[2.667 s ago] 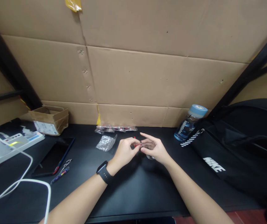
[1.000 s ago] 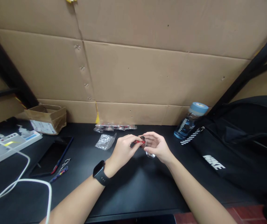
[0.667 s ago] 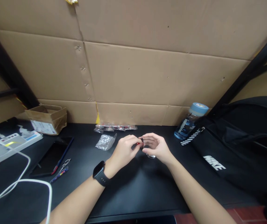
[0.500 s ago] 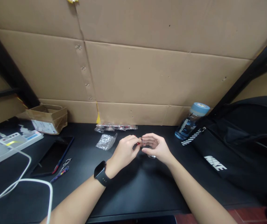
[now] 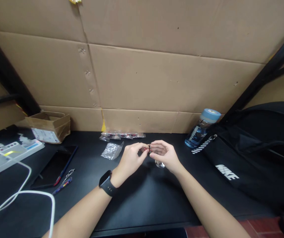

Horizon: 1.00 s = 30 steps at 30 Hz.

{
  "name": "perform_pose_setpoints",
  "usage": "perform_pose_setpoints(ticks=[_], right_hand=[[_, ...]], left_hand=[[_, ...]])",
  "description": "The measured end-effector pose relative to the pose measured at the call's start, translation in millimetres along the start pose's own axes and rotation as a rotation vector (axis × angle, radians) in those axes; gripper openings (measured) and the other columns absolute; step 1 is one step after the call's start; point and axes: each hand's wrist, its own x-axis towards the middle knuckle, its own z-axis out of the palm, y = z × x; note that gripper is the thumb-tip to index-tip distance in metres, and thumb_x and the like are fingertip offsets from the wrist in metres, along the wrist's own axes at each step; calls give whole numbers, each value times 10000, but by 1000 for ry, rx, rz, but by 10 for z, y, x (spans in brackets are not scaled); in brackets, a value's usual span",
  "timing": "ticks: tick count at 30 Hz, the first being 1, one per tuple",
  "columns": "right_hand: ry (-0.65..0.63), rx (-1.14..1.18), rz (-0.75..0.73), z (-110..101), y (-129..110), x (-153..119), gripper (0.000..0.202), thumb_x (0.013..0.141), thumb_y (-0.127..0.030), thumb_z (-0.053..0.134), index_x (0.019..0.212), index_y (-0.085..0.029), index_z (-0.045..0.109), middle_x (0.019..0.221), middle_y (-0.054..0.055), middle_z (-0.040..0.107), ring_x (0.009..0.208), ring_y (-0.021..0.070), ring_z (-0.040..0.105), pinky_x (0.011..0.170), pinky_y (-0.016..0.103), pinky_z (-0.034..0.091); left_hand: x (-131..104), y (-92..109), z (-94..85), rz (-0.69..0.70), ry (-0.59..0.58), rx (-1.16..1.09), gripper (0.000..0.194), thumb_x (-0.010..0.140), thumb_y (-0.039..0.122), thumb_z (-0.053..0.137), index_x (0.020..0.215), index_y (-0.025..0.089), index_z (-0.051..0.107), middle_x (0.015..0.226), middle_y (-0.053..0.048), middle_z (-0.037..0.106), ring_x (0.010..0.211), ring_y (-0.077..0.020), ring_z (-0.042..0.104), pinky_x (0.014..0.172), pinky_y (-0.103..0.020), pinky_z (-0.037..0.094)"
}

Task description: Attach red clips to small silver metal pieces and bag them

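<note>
My left hand, with a black watch on its wrist, pinches a small red and dark item too small to name. Facing it, my right hand curls its fingers around the other side of a thin, shiny edge between the hands. Most of that piece is hidden by the fingers. A round silvery object shows just below my right hand. Left of my hands lies a crumpled clear plastic wrapper on the black table.
Small clear packets lie along the cardboard wall. A blue-capped bottle and a black bag stand right. On the left are an open carton, a phone, a keychain, a power strip and a white cable.
The fingers of both hands have shifted slightly around the small item. More of the silvery round object shows below my right hand. The whole view has moved a little.
</note>
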Motion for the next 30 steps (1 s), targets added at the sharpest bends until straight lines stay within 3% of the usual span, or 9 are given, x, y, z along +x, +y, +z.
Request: perform_pose_setpoints(ticks=[12, 30], right_hand=[[-12, -9, -3, 18, 30, 6, 494, 615, -247, 929, 1044, -201, 688, 1024, 91, 772, 964, 246, 749, 913, 415, 612], [-38, -39, -44, 41, -10, -2, 467, 619, -246, 924, 1022, -194, 693, 1009, 87, 774, 922, 236, 752, 882, 406, 617]], left_hand=[[-29, -34, 68, 35, -62, -14, 141, 978, 149, 501, 952, 193, 632, 925, -42, 682, 837, -178, 644, 787, -309, 493], [-18, -13, 47, -16, -58, -24, 104, 920, 140, 577, 921, 202, 661, 849, -10, 705, 747, -157, 642, 722, -281, 478]])
